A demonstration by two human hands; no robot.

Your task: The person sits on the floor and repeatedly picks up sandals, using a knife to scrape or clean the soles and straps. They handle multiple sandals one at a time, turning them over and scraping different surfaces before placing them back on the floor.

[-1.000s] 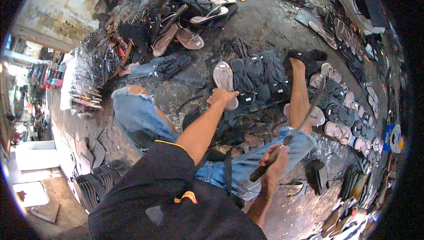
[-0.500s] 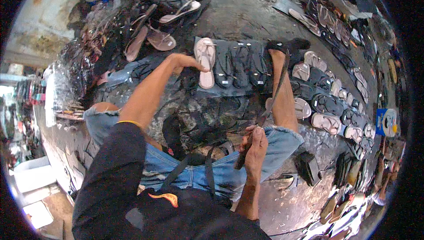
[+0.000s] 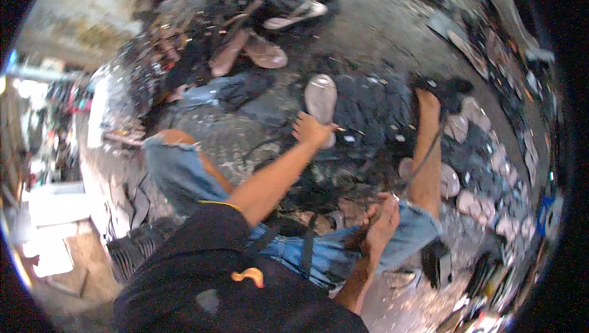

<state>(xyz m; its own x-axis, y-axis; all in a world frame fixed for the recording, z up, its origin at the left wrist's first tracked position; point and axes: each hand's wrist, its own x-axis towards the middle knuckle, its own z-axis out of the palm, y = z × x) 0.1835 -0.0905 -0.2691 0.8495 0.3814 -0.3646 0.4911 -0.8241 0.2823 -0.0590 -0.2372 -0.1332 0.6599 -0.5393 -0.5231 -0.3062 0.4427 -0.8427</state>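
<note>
My left hand (image 3: 313,129) reaches across the near end of a light beige flip-flop (image 3: 321,97), fingers at its left edge and thumb at its right. Motion blur hides the finer detail of that grip. The flip-flop lies at the left end of a row of dark flip-flops (image 3: 374,106) set side by side. In front of my right thigh, my right hand (image 3: 383,219) is closed round the handle of a long knife. Its thin, dark knife blade (image 3: 423,162) points up and away, passing in front of my right shin.
More light and dark flip-flops (image 3: 475,207) lie in rows to the right. A loose pile of brown and light sandals (image 3: 267,53) sits at the far left. Near the left rim stands a white box (image 3: 58,203). Dark blocks (image 3: 437,262) lie beside my right knee.
The whole view has shifted, carrying the scene rightward. My left hand has turned from the flip-flop's left side to lie across its near end. My right hand still grips the knife.
</note>
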